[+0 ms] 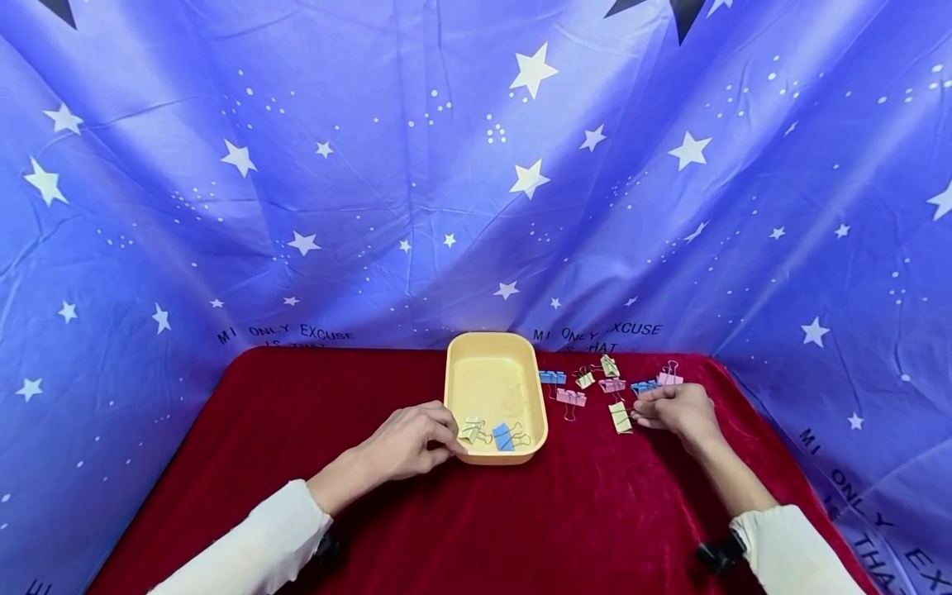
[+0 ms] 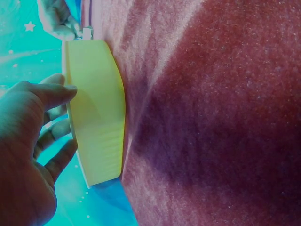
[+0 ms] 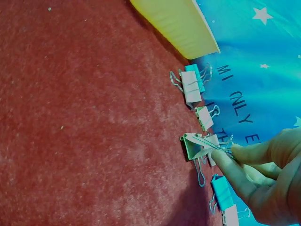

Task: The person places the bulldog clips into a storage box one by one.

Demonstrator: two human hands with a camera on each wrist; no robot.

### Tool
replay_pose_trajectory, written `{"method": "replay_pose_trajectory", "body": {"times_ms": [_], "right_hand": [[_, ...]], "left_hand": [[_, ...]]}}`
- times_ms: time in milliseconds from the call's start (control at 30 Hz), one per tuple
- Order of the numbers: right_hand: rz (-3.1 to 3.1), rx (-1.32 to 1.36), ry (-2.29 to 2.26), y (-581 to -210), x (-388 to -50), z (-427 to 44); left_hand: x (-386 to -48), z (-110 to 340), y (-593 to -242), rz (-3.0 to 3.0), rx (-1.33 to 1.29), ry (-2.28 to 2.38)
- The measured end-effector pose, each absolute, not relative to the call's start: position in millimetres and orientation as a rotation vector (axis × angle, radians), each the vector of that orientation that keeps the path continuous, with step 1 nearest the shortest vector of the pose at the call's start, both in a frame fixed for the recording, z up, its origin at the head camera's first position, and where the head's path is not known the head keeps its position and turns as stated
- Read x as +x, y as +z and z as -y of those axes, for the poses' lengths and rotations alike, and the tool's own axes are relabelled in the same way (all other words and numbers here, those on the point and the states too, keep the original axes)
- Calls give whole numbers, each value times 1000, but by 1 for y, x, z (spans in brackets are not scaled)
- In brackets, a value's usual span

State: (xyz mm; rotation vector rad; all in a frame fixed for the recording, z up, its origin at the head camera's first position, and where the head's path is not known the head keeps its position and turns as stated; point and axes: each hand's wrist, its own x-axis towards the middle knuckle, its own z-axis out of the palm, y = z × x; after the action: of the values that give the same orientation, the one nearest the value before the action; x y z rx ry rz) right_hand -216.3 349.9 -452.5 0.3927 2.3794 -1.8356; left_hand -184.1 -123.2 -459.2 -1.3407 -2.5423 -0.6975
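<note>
My left hand [image 1: 418, 438] grips the left rim of a yellow plastic tray [image 1: 492, 340], near its front corner. In the left wrist view the thumb lies against the tray's outer wall [image 2: 96, 113], with the other fingers at the rim. Inside the tray are a pale yellow binder clip [image 1: 472, 430] and a blue binder clip [image 1: 503, 437]. To the tray's right, my right hand [image 1: 680, 415] pinches a wire handle of a pale yellow binder clip [image 1: 620, 418]. In the right wrist view this clip [image 3: 192, 147] has its other handle hanging free.
Several more binder clips lie between the tray and my right hand, among them a blue one [image 1: 553, 378], a pink one [image 1: 571, 398] and a small yellow one [image 1: 585, 378]. Behind my right fingers lies another pink clip [image 1: 670, 378]. Dark red cloth [image 1: 580, 521] covers the table; a starry blue curtain [image 1: 416, 182] surrounds it.
</note>
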Motion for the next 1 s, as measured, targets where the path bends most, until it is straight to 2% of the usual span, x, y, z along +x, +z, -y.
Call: {"method": "replay_pose_trajectory", "body": {"times_ms": [333,1000], "right_hand": [[-2141,381,-1989,-440,-212,-341],[-1916,181,-2126,-425,-215,-308]], "left_hand": [[-184,123,-460,2531,-1341,-719],[-183,123,-459,2533,-1335,-700]]}}
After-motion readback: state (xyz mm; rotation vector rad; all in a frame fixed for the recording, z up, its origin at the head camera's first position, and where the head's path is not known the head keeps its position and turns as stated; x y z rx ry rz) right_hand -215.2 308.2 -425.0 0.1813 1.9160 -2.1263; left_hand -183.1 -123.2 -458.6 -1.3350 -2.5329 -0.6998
